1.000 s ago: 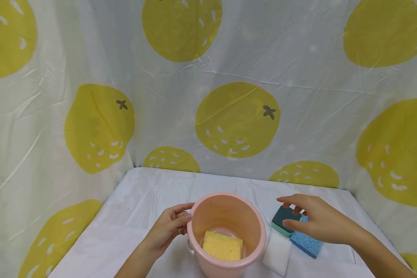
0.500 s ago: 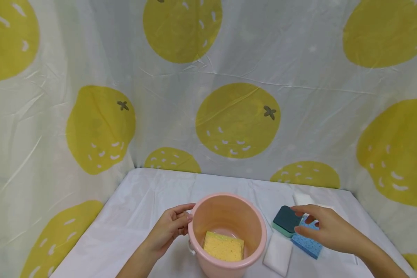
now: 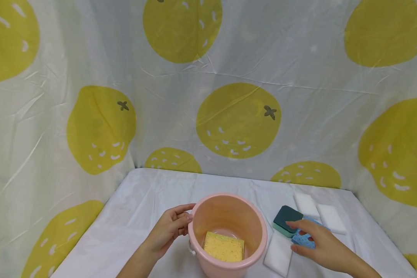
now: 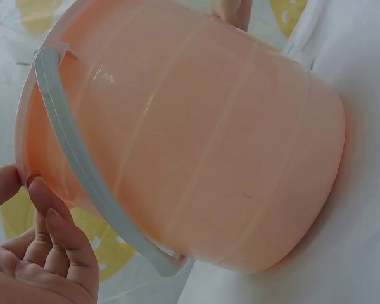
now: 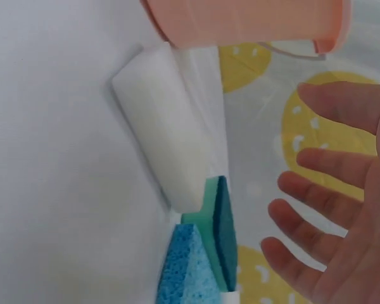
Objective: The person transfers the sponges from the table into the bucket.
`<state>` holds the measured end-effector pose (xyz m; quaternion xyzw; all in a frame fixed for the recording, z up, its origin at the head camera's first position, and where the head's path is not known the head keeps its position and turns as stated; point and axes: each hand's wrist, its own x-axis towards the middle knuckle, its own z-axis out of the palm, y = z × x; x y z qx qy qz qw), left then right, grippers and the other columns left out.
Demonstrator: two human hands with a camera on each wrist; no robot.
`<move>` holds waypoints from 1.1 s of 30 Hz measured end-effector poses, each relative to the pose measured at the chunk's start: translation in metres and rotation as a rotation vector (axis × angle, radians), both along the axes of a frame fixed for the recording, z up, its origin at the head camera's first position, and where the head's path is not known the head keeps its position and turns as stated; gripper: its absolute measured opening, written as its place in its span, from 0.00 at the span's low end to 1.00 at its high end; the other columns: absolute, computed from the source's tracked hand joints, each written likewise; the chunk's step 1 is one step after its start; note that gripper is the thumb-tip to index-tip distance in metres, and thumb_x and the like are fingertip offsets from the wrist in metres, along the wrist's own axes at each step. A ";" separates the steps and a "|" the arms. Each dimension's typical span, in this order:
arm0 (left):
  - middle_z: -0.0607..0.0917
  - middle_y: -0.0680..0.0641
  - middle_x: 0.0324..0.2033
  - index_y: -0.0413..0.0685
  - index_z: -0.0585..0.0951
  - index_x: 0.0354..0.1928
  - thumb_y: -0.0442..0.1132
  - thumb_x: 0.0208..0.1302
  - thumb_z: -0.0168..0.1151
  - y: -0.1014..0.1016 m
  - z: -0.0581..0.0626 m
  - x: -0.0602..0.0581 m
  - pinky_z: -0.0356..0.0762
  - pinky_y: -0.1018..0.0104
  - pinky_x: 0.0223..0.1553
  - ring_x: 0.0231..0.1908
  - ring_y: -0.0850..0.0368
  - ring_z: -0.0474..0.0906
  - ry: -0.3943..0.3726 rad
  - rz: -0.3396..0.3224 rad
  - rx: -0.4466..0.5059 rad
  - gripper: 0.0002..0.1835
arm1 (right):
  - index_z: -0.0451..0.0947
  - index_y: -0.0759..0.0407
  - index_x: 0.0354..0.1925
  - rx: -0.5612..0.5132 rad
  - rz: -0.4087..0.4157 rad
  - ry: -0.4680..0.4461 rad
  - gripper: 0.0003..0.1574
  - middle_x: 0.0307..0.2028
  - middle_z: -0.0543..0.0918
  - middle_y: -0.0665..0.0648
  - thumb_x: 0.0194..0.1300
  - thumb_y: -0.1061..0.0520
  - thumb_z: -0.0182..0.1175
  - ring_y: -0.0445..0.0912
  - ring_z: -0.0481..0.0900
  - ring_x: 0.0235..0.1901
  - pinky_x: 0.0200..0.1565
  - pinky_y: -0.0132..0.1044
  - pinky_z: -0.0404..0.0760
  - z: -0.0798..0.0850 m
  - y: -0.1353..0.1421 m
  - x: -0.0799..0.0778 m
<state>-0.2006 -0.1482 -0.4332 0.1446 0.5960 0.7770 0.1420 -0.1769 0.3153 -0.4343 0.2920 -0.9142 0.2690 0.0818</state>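
A pink bucket (image 3: 229,266) stands upright on the white cloth with a yellow sponge (image 3: 224,247) lying inside. My left hand (image 3: 170,227) pinches the bucket's left rim; in the left wrist view the thumb and fingertips meet at that rim, near the pale handle (image 4: 92,171). My right hand (image 3: 316,241) hovers with spread fingers over the blue sponge (image 3: 303,240), partly hiding it, and holds nothing. A green sponge with a dark scouring top (image 3: 287,219) lies beside the blue one. The right wrist view shows the right hand's fingers (image 5: 316,196) apart from both sponges.
A white sponge (image 3: 278,255) lies just right of the bucket. Behind the blue sponge lie two more white sponges, one farther left (image 3: 306,205) and one farther right (image 3: 331,219). A lemon-patterned curtain (image 3: 166,116) encloses the back and sides.
My right hand has drawn back toward the near right and lower, from over the green sponge to over the blue one, uncovering the white sponges behind. The left hand and bucket have stayed put.
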 end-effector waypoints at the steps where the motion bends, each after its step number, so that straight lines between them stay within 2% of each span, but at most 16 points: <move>1: 0.85 0.50 0.35 0.26 0.68 0.69 0.33 0.73 0.62 0.000 0.000 0.000 0.76 0.70 0.36 0.31 0.61 0.76 0.000 -0.001 0.000 0.28 | 0.77 0.60 0.64 -0.009 0.009 0.003 0.33 0.54 0.81 0.51 0.64 0.52 0.74 0.39 0.78 0.46 0.39 0.39 0.82 -0.003 0.001 0.000; 4: 0.85 0.50 0.35 0.26 0.68 0.69 0.33 0.73 0.62 0.000 0.000 0.000 0.76 0.70 0.36 0.30 0.61 0.76 -0.005 0.000 -0.001 0.28 | 0.77 0.58 0.65 -0.019 0.036 0.010 0.34 0.56 0.80 0.52 0.64 0.53 0.74 0.40 0.77 0.50 0.40 0.38 0.82 -0.014 0.004 0.000; 11: 0.86 0.49 0.38 0.26 0.68 0.69 0.32 0.73 0.62 0.000 0.000 0.000 0.77 0.71 0.36 0.31 0.61 0.76 -0.011 -0.005 0.000 0.28 | 0.75 0.58 0.67 -0.066 0.087 -0.108 0.33 0.62 0.78 0.57 0.68 0.52 0.71 0.33 0.70 0.61 0.47 0.37 0.83 -0.034 0.006 -0.002; 14: 0.86 0.49 0.38 0.25 0.68 0.69 0.32 0.73 0.62 0.000 0.000 -0.001 0.76 0.71 0.36 0.31 0.61 0.76 -0.009 -0.007 0.003 0.28 | 0.75 0.54 0.68 -0.053 0.115 -0.073 0.35 0.64 0.78 0.57 0.66 0.52 0.72 0.33 0.69 0.63 0.50 0.37 0.81 -0.038 0.003 -0.006; 17: 0.86 0.49 0.38 0.25 0.67 0.70 0.32 0.73 0.62 -0.001 0.000 -0.001 0.76 0.72 0.35 0.31 0.61 0.76 -0.012 -0.006 0.004 0.28 | 0.73 0.53 0.71 -0.039 0.183 -0.092 0.40 0.67 0.76 0.57 0.63 0.55 0.73 0.34 0.68 0.66 0.54 0.36 0.78 -0.040 0.002 -0.012; 18: 0.86 0.49 0.38 0.25 0.67 0.70 0.32 0.73 0.62 -0.001 0.000 -0.001 0.76 0.72 0.35 0.31 0.61 0.76 -0.011 -0.005 0.004 0.28 | 0.72 0.53 0.72 -0.035 0.206 -0.114 0.42 0.68 0.75 0.57 0.61 0.56 0.73 0.35 0.67 0.67 0.55 0.35 0.76 -0.040 0.002 -0.014; 21: 0.85 0.49 0.38 0.25 0.67 0.70 0.32 0.73 0.61 -0.001 -0.001 -0.001 0.76 0.72 0.35 0.30 0.61 0.76 -0.009 -0.003 0.004 0.28 | 0.67 0.51 0.76 -0.037 0.265 -0.281 0.49 0.72 0.70 0.59 0.59 0.58 0.73 0.35 0.64 0.69 0.58 0.33 0.74 -0.039 0.000 -0.021; 25: 0.85 0.49 0.38 0.26 0.67 0.70 0.32 0.73 0.62 -0.001 0.000 -0.002 0.76 0.72 0.35 0.30 0.61 0.76 -0.005 -0.003 0.002 0.29 | 0.65 0.41 0.77 0.009 0.263 -0.447 0.51 0.76 0.65 0.59 0.59 0.55 0.73 0.36 0.61 0.71 0.58 0.33 0.72 -0.038 -0.002 -0.027; 30: 0.85 0.49 0.37 0.26 0.67 0.70 0.33 0.73 0.62 0.001 0.000 0.000 0.76 0.72 0.35 0.30 0.61 0.76 -0.008 0.002 0.005 0.29 | 0.68 0.38 0.76 0.035 0.243 -0.500 0.49 0.75 0.64 0.62 0.59 0.51 0.74 0.41 0.61 0.71 0.58 0.35 0.72 -0.041 -0.001 -0.028; 33: 0.85 0.49 0.37 0.26 0.68 0.70 0.33 0.73 0.62 0.000 0.001 -0.001 0.76 0.71 0.35 0.30 0.61 0.75 -0.007 0.000 -0.003 0.28 | 0.71 0.40 0.73 0.006 0.250 -0.516 0.46 0.72 0.64 0.65 0.58 0.53 0.75 0.41 0.64 0.67 0.56 0.33 0.73 -0.043 -0.001 -0.032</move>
